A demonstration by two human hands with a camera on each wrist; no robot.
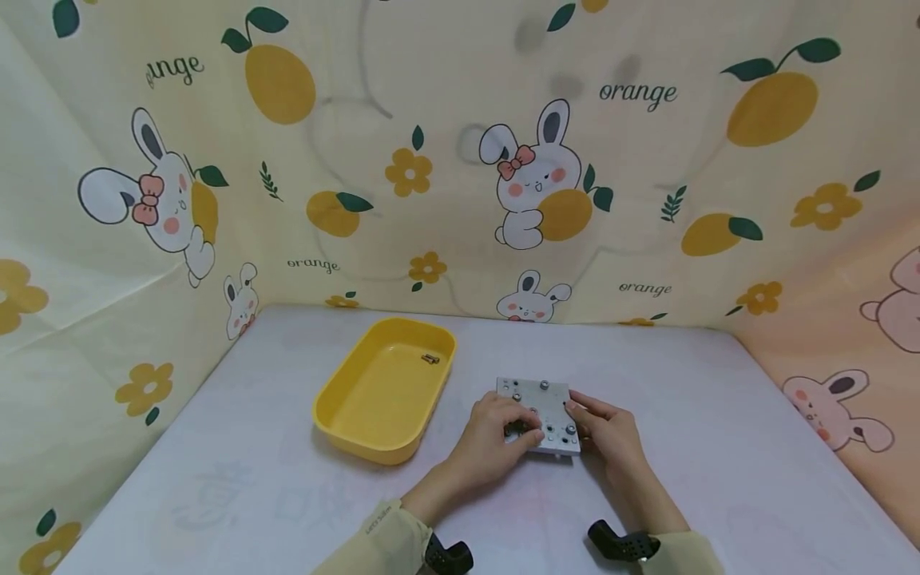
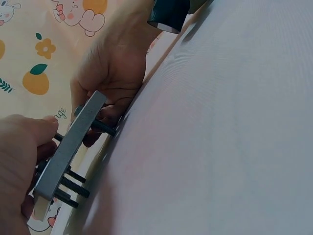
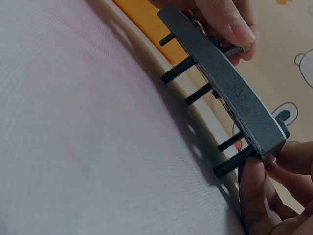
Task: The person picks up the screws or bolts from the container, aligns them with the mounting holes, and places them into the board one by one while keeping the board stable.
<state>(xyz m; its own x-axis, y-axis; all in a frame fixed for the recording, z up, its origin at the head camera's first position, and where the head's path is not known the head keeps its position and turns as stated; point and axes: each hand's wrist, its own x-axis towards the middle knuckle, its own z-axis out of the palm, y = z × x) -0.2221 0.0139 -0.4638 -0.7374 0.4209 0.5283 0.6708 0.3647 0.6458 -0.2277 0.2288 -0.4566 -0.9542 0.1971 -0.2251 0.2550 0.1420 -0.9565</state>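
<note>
A grey metal plate (image 1: 555,409) with several bolts set through it is held just above the white table. My right hand (image 1: 616,438) grips its right edge, thumb on top and fingers at the side and below. Over the plate's left part, my left hand (image 1: 487,435) pinches a small threaded screw (image 3: 236,50) between thumb and fingertip, against the upper face. From the underside, threaded bolt ends (image 2: 74,187) stick out towards the table. The left fingers hide part of the plate's top in the head view.
A yellow tray (image 1: 370,399) stands left of the plate, with a few small screws (image 1: 430,359) near its far right corner. The white tabletop (image 1: 287,471) meets a printed cloth backdrop (image 1: 446,200) behind and at both sides.
</note>
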